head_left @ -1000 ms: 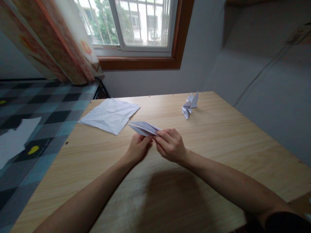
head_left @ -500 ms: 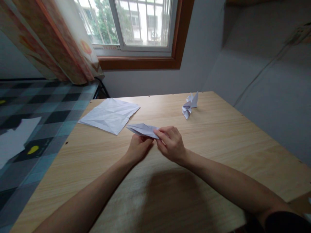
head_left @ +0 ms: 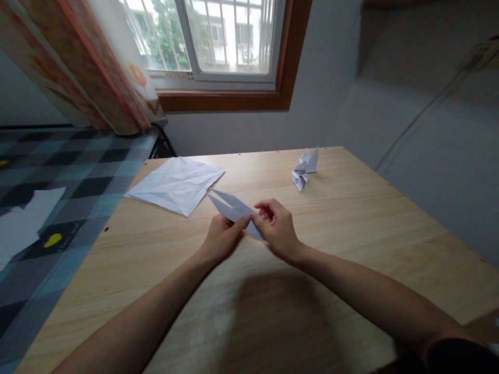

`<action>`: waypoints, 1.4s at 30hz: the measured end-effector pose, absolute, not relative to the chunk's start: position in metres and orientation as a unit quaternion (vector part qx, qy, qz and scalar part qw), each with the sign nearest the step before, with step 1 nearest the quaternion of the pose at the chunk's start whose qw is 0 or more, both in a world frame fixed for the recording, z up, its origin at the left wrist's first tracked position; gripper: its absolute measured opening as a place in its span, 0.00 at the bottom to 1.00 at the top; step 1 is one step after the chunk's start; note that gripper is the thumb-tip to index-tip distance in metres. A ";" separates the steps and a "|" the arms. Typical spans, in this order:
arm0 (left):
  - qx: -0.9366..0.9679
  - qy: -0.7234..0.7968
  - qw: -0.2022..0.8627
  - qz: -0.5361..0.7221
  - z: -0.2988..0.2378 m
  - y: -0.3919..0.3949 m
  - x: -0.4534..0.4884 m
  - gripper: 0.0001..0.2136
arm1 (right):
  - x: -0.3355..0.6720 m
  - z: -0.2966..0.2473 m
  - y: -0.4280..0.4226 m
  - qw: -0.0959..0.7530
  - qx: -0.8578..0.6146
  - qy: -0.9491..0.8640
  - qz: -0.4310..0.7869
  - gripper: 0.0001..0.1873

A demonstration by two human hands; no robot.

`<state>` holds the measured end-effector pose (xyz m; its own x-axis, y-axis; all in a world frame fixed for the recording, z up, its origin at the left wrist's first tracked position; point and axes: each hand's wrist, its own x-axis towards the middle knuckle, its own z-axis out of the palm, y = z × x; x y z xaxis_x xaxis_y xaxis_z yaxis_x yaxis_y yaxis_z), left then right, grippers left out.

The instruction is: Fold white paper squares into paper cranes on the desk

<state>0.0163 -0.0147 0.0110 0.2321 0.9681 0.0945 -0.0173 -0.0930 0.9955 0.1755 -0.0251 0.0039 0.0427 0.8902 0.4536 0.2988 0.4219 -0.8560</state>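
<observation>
1. At the middle of the wooden table [head_left: 351, 234], both hands hold a folded paper piece [head_left: 233, 208] just above the tabletop.
2. Left hand [head_left: 222, 240]: thumb and fingers are pinched on the near edge of the piece, at about its mid-length.
3. Right hand [head_left: 277, 229]: fingers are curled and pinched on the near-right end of the piece. The two hands sit close together, almost touching.
4. Orientation: the piece is long and narrow. Its long axis runs diagonally from the near-right end at the hands to the far-left end.
5. Far-left end: it splits into two sharp points that form a narrow fork. The fork aims away from the person and leftward, toward a creased flat sheet [head_left: 175, 184].
6. Clearance, left: the fork tips lie near the corner of the creased sheet. Whether they touch cannot be told.
7. Clearance, far right: a finished origami figure [head_left: 304, 169] stands well apart from the hands, near the table's far edge.
8. Open room: bare tabletop extends to the right of the hands and toward the near edge.
9. Boundaries: the left table edge adjoins a checkered bedspread [head_left: 58, 182]. Grey wall [head_left: 429, 156] closes the right side, and a window [head_left: 226, 36] stands beyond the far edge.
</observation>
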 end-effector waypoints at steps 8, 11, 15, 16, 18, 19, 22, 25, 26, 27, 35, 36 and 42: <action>0.605 0.406 0.536 0.426 0.003 -0.012 0.015 0.14 | 0.175 -0.006 -0.015 0.536 -0.404 -0.557 0.489 0.11; 0.579 0.403 0.539 0.461 0.006 -0.013 0.016 0.13 | 0.175 -0.006 -0.013 0.545 -0.397 -0.538 0.505 0.11; 0.539 0.413 0.529 0.509 0.010 -0.013 0.017 0.13 | 0.174 -0.008 -0.011 0.553 -0.379 -0.514 0.535 0.12; 0.529 0.418 0.531 0.513 0.010 -0.013 0.017 0.14 | 0.174 -0.009 -0.011 0.555 -0.373 -0.509 0.542 0.12; 0.511 0.419 0.548 0.513 0.009 -0.012 0.017 0.17 | 0.174 -0.010 -0.012 0.557 -0.364 -0.499 0.555 0.13; 0.504 0.417 0.558 0.511 0.008 -0.012 0.017 0.19 | 0.174 -0.010 -0.013 0.558 -0.360 -0.496 0.560 0.15; 0.510 0.407 0.561 0.509 0.007 -0.012 0.017 0.19 | 0.175 -0.009 -0.015 0.554 -0.350 -0.508 0.559 0.19; 0.546 0.396 0.541 0.503 0.008 -0.011 0.016 0.16 | 0.176 -0.006 -0.016 0.544 -0.352 -0.539 0.538 0.13; 0.558 0.393 0.535 0.498 0.008 -0.011 0.015 0.14 | 0.177 -0.005 -0.016 0.539 -0.358 -0.546 0.533 0.10; 0.568 0.394 0.529 0.492 0.009 -0.011 0.015 0.12 | 0.177 -0.005 -0.015 0.534 -0.367 -0.550 0.528 0.07; 0.554 0.388 0.554 0.485 0.009 -0.010 0.010 0.10 | 0.183 -0.010 -0.007 0.536 -0.384 -0.518 0.545 0.09; 0.545 0.379 0.568 0.487 0.008 -0.010 0.010 0.12 | 0.184 -0.010 -0.007 0.537 -0.382 -0.512 0.551 0.09; 0.504 0.353 0.622 0.484 0.006 -0.010 0.009 0.14 | 0.184 -0.015 -0.006 0.547 -0.371 -0.498 0.562 0.10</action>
